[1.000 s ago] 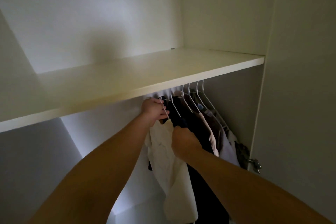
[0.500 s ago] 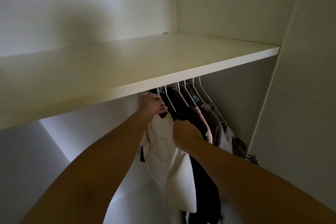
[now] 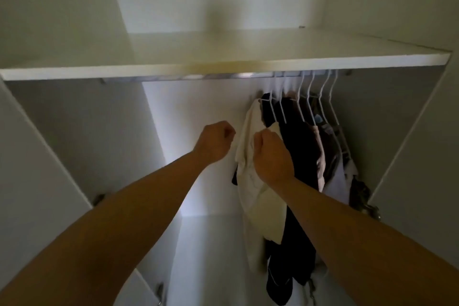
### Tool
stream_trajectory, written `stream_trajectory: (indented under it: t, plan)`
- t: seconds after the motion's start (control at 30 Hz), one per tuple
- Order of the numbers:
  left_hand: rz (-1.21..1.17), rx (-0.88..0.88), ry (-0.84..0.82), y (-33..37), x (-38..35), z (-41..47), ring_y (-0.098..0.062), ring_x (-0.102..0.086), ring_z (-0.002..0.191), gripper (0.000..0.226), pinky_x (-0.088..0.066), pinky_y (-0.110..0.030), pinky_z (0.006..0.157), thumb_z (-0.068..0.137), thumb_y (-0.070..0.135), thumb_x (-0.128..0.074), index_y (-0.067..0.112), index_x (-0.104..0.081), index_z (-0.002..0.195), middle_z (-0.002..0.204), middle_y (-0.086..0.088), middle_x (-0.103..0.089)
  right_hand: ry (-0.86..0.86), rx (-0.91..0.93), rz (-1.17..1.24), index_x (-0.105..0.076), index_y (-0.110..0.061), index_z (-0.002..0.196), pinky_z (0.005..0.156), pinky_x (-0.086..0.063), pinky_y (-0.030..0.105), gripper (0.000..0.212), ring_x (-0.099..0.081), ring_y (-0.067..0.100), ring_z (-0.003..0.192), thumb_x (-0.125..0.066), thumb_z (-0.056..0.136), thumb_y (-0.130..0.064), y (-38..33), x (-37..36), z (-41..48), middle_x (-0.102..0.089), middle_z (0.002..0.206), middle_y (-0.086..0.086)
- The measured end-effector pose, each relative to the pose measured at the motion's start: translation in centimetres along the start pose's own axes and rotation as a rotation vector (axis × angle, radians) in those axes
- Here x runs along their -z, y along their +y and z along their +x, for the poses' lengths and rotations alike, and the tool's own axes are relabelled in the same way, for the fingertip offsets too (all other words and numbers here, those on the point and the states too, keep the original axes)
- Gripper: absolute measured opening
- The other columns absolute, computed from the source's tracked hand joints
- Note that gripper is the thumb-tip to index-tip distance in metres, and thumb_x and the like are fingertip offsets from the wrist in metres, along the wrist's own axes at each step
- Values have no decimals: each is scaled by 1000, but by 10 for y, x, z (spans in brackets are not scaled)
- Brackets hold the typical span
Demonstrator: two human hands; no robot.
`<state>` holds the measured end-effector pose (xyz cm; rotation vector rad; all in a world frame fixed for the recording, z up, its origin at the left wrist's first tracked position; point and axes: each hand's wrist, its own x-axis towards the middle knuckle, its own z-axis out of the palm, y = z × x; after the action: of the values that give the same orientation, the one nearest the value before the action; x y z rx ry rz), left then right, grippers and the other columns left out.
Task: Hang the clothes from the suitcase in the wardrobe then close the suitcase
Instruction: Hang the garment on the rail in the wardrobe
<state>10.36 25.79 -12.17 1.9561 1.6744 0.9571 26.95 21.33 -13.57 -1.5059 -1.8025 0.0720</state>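
I'm seeing the left hand (image 3: 214, 141) hovering as a loose fist just beside the cream cloth garment (image 3: 258, 196), fingers curled, nothing visible in them. The right hand (image 3: 272, 154) is bunching that garment's upper edge in a closed grip. The garment is hanging off the leftmost white wire hanger (image 3: 265, 100) on the silver metal rail (image 3: 223, 76) under the flat white shelf (image 3: 173, 67), touching the dark hanging clothes (image 3: 298, 146) on its right. Suitcase isn't showing in view. I'm judging this as the straightening step. I'm advising pulling the fabric down gently and evenly so the hook isn't lifting off the rail, and checking the shoulder is seating on the wire before letting go.
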Motion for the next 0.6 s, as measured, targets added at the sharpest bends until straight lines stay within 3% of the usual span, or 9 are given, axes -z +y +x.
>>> stream_trajectory:
  t: [0.13,0.3,0.4,0.5,0.6]
  plan:
    - [195,35,75,-17,35,-104,-15,-65,76,17,-56,-35,79,100,22,-51,15,-65,106,91,0,-69,5,-59,377,-48,-14,84,55,-43,28,35,-48,11,58,-30,105,-35,-44,-19,-52,-49,67,-2]
    - [326,253,217,-42,76,-250,-16,-61,85,21,-51,-32,78,102,30,-45,22,-62,110,95,6,-65,-170,80,455,-46,-15,82,50,-35,23,34,-44,10,51,-30,106,-35,-112,-46,-133,-45,59,-5]
    - [385,370,285,-49,104,-347,-20,-60,85,22,-49,-33,75,102,34,-43,23,-61,108,94,4,-64,-384,244,502,-44,-19,80,47,-32,25,34,-47,13,53,-29,106,-35,-169,-55,-198,-48,60,-4]
    - [430,529,377,-63,131,-440,-21,-60,82,24,-50,-34,71,102,37,-42,22,-60,108,95,0,-67,-507,529,571,-41,-20,79,48,-27,28,31,-45,19,52,-31,105,-34,-227,-56,-266,-43,57,-7]
    - [444,696,471,-76,150,-525,-19,-58,71,20,-42,-31,59,101,34,-43,23,-59,99,81,4,-62,-627,776,565,-44,-19,84,51,-30,31,30,-47,25,57,-31,104,-37,-276,-58,-327,-47,61,-3]
